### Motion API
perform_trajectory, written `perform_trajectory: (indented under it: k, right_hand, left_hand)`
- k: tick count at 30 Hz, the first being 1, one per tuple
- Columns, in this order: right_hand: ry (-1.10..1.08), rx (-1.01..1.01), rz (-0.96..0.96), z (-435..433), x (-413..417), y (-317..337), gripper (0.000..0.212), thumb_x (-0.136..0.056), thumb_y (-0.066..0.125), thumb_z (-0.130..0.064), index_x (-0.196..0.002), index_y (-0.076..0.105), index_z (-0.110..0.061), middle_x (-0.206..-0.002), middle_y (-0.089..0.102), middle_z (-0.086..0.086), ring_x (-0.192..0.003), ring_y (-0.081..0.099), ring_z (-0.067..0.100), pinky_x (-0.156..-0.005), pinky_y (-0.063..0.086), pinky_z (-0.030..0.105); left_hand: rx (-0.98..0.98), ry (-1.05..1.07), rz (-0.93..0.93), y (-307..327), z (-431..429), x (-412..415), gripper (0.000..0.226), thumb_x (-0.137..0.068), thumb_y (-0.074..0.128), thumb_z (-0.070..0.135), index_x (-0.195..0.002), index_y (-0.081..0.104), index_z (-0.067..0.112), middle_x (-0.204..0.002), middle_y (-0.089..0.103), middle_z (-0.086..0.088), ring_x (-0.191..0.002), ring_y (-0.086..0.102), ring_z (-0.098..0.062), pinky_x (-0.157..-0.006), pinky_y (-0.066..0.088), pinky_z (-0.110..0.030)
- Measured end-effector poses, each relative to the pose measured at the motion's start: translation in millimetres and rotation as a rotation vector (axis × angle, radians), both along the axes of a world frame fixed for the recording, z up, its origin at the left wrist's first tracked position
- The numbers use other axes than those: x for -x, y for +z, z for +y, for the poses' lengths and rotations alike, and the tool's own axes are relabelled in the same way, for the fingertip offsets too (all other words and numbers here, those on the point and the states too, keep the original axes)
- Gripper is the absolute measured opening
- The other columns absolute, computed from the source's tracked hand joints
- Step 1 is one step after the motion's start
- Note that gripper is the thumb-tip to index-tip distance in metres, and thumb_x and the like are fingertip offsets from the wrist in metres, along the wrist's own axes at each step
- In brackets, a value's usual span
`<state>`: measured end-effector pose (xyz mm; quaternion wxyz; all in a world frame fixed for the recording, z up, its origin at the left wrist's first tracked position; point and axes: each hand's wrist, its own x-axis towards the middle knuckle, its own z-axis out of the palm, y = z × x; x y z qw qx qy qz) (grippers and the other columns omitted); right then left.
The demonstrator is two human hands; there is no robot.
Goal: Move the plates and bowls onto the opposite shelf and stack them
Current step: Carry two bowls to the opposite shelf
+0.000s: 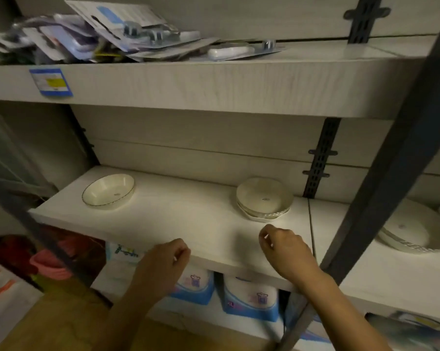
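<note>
On the white middle shelf (178, 219) a single cream bowl (109, 191) with a dark rim line stands at the back left. A short stack of cream bowls (264, 198) sits at the back right of the same board. My left hand (167, 259) hovers at the shelf's front edge, fingers loosely curled, holding nothing. My right hand (284, 245) hangs just in front of the stack, also loosely curled and holding nothing. Neither hand touches a dish.
A dark metal upright (381, 198) slants down on the right. Beyond it, white plates (414, 231) lie on the neighbouring shelf. The top shelf holds a heap of packaged goods (107, 34). Blue-and-white packs (251, 297) stand on the shelf below.
</note>
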<state>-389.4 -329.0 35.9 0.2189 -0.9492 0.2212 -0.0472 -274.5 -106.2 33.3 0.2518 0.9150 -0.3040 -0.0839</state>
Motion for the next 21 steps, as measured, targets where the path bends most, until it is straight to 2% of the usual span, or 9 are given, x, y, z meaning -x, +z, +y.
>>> perform_trajectory:
  k: [2, 6, 8, 10, 12, 15, 18, 21]
  right_hand:
    - [-0.110, 0.040, 0.008, -10.9, -18.5, -4.0, 0.029, -0.097, 0.036, -0.030, -0.110, 0.056, -0.013, -0.105, 0.065, 0.011, -0.094, 0.061, 0.031, -0.069, 0.041, 0.032]
    - [-0.238, 0.048, 0.080, -32.6, -40.5, -12.8, 0.032, -0.098, 0.030, -0.027, -0.111, 0.054, -0.010, -0.106, 0.064, 0.014, -0.096, 0.059, 0.032, -0.073, 0.043, 0.035]
    - [-0.316, 0.032, 0.090, -40.4, -46.6, -15.1, 0.034, -0.098, 0.029, -0.028, -0.114, 0.053, -0.010, -0.108, 0.064, 0.014, -0.099, 0.058, 0.033, -0.076, 0.045, 0.036]
    - [-0.384, 0.054, 0.104, -48.6, -52.9, -16.7, 0.035, -0.098, 0.029, -0.030, -0.114, 0.054, -0.009, -0.109, 0.064, 0.014, -0.098, 0.060, 0.033, -0.073, 0.044, 0.034]
    - [-0.450, 0.076, 0.136, -58.3, -61.3, -18.9, 0.038, -0.098, 0.030, -0.033, -0.114, 0.054, -0.007, -0.110, 0.064, 0.015, -0.098, 0.061, 0.032, -0.071, 0.043, 0.032]
    - [-0.559, -0.003, 0.197, -71.1, -77.4, -23.8, 0.046, -0.098, 0.030, -0.040, -0.113, 0.053, -0.004, -0.111, 0.063, 0.015, -0.099, 0.060, 0.030, -0.072, 0.044, 0.032]
    - [-0.691, -0.163, 0.201, -78.7, -92.6, -29.4, 0.047, -0.093, 0.039, -0.045, -0.115, 0.051, -0.004, -0.108, 0.063, 0.014, -0.096, 0.064, 0.028, -0.075, 0.051, 0.034]
    - [-0.765, -0.227, 0.254, -81.4, -99.4, -33.8, 0.037, -0.093, 0.042, -0.037, -0.108, 0.057, -0.007, -0.095, 0.063, 0.009, -0.089, 0.064, 0.023, -0.073, 0.052, 0.031]
  left_hand:
    - [-0.004, -0.028, 0.000, 1.4, -9.9, -24.4, 0.020, -0.093, 0.045, 0.028, -0.074, 0.048, 0.028, -0.077, 0.067, -0.003, -0.072, 0.064, -0.013, -0.064, 0.050, -0.023]
    - [0.011, -0.088, 0.042, 0.6, -33.6, -64.2, 0.016, -0.094, 0.044, 0.022, -0.081, 0.055, 0.023, -0.081, 0.067, 0.000, -0.066, 0.056, -0.006, -0.060, 0.042, -0.016]
    - [0.006, -0.122, 0.087, -1.9, -48.5, -81.4, 0.017, -0.094, 0.043, 0.019, -0.087, 0.058, 0.017, -0.084, 0.067, -0.001, -0.068, 0.056, -0.008, -0.064, 0.045, -0.021]
    - [0.015, -0.138, 0.122, -5.2, -63.9, -98.9, 0.019, -0.094, 0.040, 0.017, -0.088, 0.059, 0.016, -0.086, 0.067, -0.002, -0.073, 0.059, -0.015, -0.071, 0.049, -0.030]
    - [0.014, -0.162, 0.126, -9.0, -78.2, -114.1, 0.019, -0.094, 0.038, 0.018, -0.091, 0.057, 0.017, -0.088, 0.067, -0.002, -0.077, 0.061, -0.019, -0.073, 0.050, -0.034]
    - [-0.025, -0.233, 0.106, -13.1, -95.1, -130.5, 0.017, -0.094, 0.037, 0.018, -0.093, 0.054, 0.017, -0.089, 0.068, -0.002, -0.076, 0.062, -0.023, -0.071, 0.052, -0.037]
    - [-0.052, -0.266, 0.107, -14.3, -100.6, -146.0, 0.016, -0.093, 0.038, 0.019, -0.090, 0.054, 0.018, -0.087, 0.070, -0.001, -0.075, 0.063, -0.023, -0.072, 0.053, -0.039]
    - [-0.049, -0.296, 0.106, -15.2, -99.7, -159.8, 0.014, -0.092, 0.041, 0.022, -0.094, 0.054, 0.018, -0.087, 0.070, -0.001, -0.077, 0.063, -0.021, -0.074, 0.053, -0.037]
